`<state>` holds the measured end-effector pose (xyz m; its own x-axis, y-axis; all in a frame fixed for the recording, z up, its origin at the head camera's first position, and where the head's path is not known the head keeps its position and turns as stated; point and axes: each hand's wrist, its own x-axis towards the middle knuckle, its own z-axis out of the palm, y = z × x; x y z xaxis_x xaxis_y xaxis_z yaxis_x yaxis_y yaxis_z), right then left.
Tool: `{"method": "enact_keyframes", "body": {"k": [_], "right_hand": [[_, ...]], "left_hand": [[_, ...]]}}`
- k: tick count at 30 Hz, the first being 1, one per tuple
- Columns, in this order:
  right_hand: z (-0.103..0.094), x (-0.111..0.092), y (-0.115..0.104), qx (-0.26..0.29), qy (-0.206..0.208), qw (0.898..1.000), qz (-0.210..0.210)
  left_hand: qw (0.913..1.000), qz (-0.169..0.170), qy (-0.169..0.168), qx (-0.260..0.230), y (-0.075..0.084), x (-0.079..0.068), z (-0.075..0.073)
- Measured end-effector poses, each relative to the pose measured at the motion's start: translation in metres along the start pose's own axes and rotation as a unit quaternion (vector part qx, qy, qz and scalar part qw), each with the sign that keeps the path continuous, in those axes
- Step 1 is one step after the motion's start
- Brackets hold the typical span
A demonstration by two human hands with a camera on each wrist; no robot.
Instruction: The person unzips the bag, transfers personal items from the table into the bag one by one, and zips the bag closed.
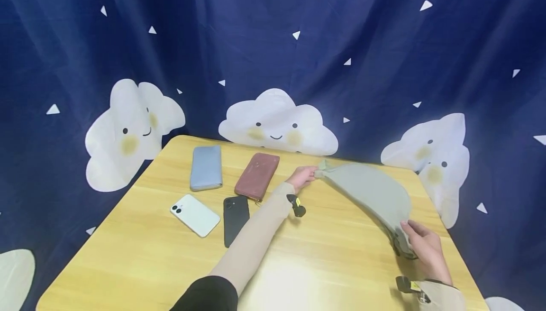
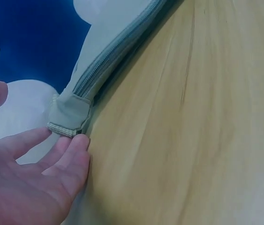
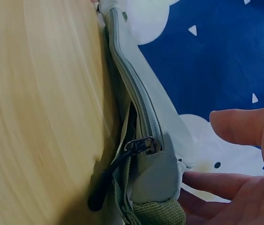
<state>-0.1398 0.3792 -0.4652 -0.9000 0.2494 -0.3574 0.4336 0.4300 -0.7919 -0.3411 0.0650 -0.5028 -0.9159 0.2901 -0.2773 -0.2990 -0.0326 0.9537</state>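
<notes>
A grey-green crescent-shaped shoulder bag [image 1: 367, 190] lies along the right part of the table, its zipper side toward me. At its far narrow end is my left hand [image 1: 302, 178]; in the left wrist view the fingertips [image 2: 80, 140] touch the webbing tab there, with the thumb held apart. By the near end is my right hand [image 1: 426, 247]. The right wrist view shows its fingers [image 3: 216, 185] against the bag's outer side and the thumb well off it. A black zipper pull [image 3: 106, 185] hangs beside the green strap [image 3: 162, 212].
On the left of the wooden table [image 1: 141, 244] lie a blue wallet [image 1: 206, 168], a dark pink wallet [image 1: 257, 176], a white phone [image 1: 195, 215] and a black phone [image 1: 235, 220]. My left forearm crosses beside the black phone. A navy cloud-print curtain [image 1: 256, 31] hangs behind.
</notes>
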Motion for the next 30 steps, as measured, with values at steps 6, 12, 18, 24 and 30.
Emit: {"method": "enact_keyframes", "body": {"k": [6, 12, 18, 24, 30], "right_hand": [[0.009, -0.007, -0.003, -0.004, -0.003, 1.0, -0.008], [0.017, -0.011, -0.008, 0.009, -0.022, 1.0, -0.017], [0.024, -0.012, -0.011, 0.013, -0.032, 0.999, -0.028], [0.029, -0.011, -0.01, 0.008, -0.042, 0.999, -0.028], [0.031, -0.011, -0.009, -0.02, -0.052, 0.998, -0.042]], "left_hand": [[0.9999, -0.001, -0.013, -0.001, -0.003, -0.011, -0.015], [0.9999, -0.011, -0.012, 0.002, -0.003, -0.017, -0.032], [0.9999, -0.014, -0.005, 0.0, -0.003, -0.019, -0.042], [1.0, 0.003, -0.006, -0.006, -0.005, -0.03, -0.045], [0.9999, 0.012, 0.007, 0.002, -0.01, -0.039, -0.049]]}}
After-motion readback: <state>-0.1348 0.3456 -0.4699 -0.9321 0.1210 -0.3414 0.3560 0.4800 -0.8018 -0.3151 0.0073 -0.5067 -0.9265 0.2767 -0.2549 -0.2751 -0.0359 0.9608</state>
